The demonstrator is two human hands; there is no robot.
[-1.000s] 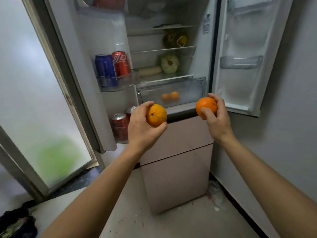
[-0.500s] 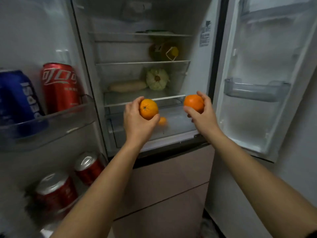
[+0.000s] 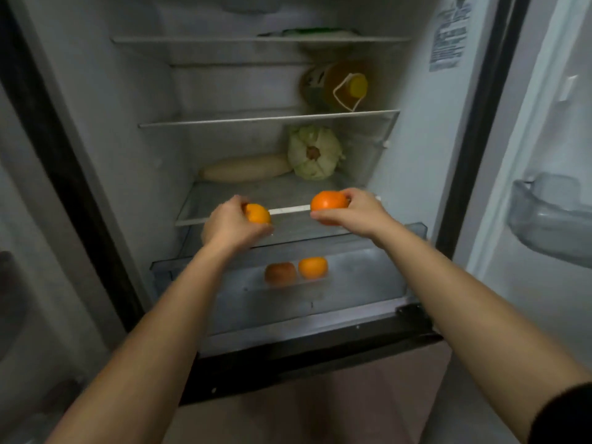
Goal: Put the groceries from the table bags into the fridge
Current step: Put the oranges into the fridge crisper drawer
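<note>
Left orange (image 3: pixel 258 214) sits in the curled fingers of the left hand (image 3: pixel 230 224), and the right hand (image 3: pixel 355 209) pinches the right orange (image 3: pixel 328 201) between thumb and fingertips; both hover above the open crisper drawer (image 3: pixel 368 277) of the fridge (image 3: pixel 416 139). Two loose oranges (image 3: pixel 313 267) lie side by side in that drawer. On the glass shelf (image 3: pixel 224 200) behind, a cabbage (image 3: pixel 315 153) sits just beside a white radish (image 3: pixel 246 168).

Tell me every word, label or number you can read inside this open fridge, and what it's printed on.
Pale printed sticker on the fridge's right inner wall: several lines of print, too blurred to read.
Label on the amber plastic bottle with a yellow cap, middle shelf: dark marks only, too blurred to read.
No other writing shows, so nothing here can be quoted.
</note>
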